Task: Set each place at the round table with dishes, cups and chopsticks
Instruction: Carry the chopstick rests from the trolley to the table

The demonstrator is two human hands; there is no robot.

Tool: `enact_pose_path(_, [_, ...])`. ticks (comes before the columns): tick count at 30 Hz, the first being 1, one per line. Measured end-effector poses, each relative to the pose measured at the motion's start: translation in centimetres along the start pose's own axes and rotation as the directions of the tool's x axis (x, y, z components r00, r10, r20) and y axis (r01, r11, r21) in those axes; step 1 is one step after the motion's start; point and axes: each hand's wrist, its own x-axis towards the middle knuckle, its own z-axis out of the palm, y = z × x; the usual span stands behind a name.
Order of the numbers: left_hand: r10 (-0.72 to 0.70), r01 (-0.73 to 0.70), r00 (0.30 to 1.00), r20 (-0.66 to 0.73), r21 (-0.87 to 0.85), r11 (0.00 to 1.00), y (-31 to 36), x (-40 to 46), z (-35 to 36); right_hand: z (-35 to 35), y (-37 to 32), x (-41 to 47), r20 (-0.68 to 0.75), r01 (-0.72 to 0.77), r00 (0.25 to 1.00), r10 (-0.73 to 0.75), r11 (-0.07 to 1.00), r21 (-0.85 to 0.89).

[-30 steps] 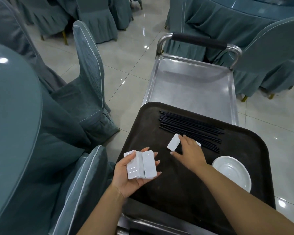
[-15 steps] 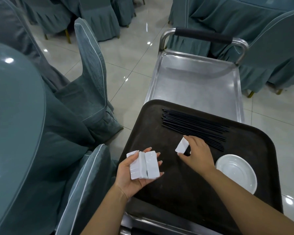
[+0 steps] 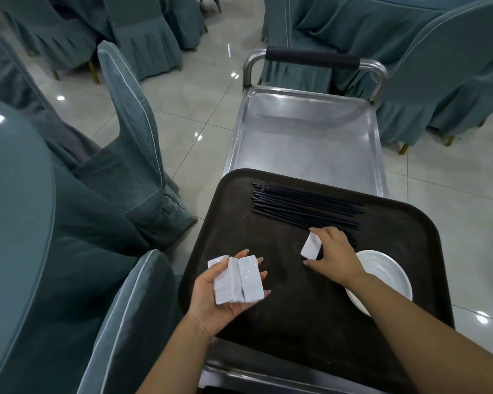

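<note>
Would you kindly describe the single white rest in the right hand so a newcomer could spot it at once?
Find the dark tray on the steel cart. Near its middle, just below the black chopsticks, the right hand pinches one white rest. It is tilted and alone, unlike the stack of rests in the left hand.

My tray (image 3: 268, 314) sits on the cart (image 3: 305, 137). Chopsticks (image 3: 305, 206) lie along its far side, a dish (image 3: 387, 282) at its right. The desk (image 3: 12, 209) stands to my left, chairs (image 3: 134, 132) between.
</note>
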Motion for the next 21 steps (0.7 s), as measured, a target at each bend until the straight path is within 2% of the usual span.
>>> enact_pose_path(8, [0.034, -0.034, 0.999, -0.023, -0.004, 0.999, -0.4, -0.2, 0.2, -0.8, -0.1, 1.2, 0.052, 0.000, 0.999, 0.006, 0.993, -0.116])
enact_pose_path(14, [0.043, -0.044, 0.999, -0.030, -0.017, 0.999, -0.7, -0.3, 0.1, -0.6, -0.8, 0.7, 0.044, 0.010, 0.999, -0.006, 0.995, -0.103])
enact_pose_path(16, [0.049, -0.050, 0.998, -0.028, -0.027, 0.998, -0.8, -0.3, -0.1, -0.6, -1.3, 0.1, 0.048, 0.057, 0.997, -0.054, 0.996, -0.064])
enact_pose_path(19, [0.054, -0.054, 0.998, -0.019, -0.019, 0.998, -1.0, -0.4, -0.2, -1.3, -3.1, -1.4, 0.066, 0.135, 0.987, -0.143, 0.984, 0.118])
enact_pose_path(21, [0.058, -0.058, 0.998, -0.014, 0.009, 0.998, -1.2, -0.5, -0.2, -2.0, -4.6, -2.7, 0.084, 0.216, 0.969, -0.233, 0.960, 0.178])
